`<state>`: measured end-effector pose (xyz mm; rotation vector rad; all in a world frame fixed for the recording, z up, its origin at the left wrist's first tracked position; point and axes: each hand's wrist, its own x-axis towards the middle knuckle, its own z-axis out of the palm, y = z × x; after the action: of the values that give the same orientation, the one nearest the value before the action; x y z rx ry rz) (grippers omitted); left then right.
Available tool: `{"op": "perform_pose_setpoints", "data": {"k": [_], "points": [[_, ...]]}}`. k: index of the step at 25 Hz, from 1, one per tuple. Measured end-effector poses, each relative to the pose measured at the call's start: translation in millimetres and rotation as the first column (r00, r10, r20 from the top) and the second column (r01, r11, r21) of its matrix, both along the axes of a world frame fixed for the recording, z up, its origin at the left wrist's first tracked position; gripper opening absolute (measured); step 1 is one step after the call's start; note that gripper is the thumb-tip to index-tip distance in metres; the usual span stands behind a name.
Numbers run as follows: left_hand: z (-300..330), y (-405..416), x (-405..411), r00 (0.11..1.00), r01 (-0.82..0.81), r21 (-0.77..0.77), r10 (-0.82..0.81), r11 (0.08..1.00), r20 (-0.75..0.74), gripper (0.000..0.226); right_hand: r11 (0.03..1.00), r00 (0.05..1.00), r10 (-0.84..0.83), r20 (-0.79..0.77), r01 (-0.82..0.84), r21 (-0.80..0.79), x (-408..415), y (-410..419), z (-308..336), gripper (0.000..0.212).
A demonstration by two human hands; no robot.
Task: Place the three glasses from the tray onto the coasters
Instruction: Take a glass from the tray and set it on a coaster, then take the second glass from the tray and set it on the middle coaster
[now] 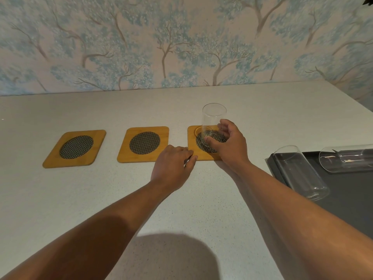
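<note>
Three wooden coasters with dark woven centres lie in a row on the counter: the left coaster [74, 148], the middle coaster [143, 144] and the right coaster [193, 146]. A clear glass [213, 118] stands upright on the right coaster, and my right hand [230, 144] is wrapped around its lower part. My left hand [173, 164] rests on the counter with its fingertips on the right coaster's front left corner. Two more clear glasses lie on their sides on the dark tray [347, 199] at the right: the nearer glass [298, 172] and the farther glass [347, 160].
The pale speckled counter [101, 199] runs back to a wall with blue tree wallpaper [161, 47]. The tray sits at the counter's right side and runs out of view. A dark shadow falls on the counter near the front edge.
</note>
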<state>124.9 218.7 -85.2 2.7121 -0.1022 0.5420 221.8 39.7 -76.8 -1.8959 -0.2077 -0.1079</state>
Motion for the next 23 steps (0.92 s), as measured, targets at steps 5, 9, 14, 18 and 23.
{"op": "perform_pose_setpoints", "data": {"k": [5,9,14,18,23], "points": [[-0.6,0.9,1.8,1.0,-0.005,0.018,0.005,1.0,0.013,0.032,1.0,1.0,-0.009,0.017,0.009,-0.015,-2.7,-1.9,2.1,0.099],[-2.2,2.3,2.4,1.0,-0.001,0.031,0.0,1.0,0.01,0.036,0.998,0.995,-0.06,0.081,0.059,0.017,-18.5,-4.7,14.4,0.108],[-1.7,2.5,2.1,0.989,-0.01,0.103,-0.005,0.995,0.145,0.027,0.989,0.956,-0.02,0.294,0.062,-0.135,-52.0,-20.4,59.2,0.082],[7.3,-5.8,-5.2,0.983,0.006,0.295,-0.06,0.956,0.175,0.012,0.933,0.911,-0.049,0.409,0.188,-0.307,-82.0,-79.9,88.4,0.054],[21.9,-83.7,-19.0,0.975,0.201,0.033,-0.203,0.979,0.087,0.023,0.844,0.957,-0.214,0.196,0.282,-0.457,-116.2,-164.9,86.0,0.07]]}}
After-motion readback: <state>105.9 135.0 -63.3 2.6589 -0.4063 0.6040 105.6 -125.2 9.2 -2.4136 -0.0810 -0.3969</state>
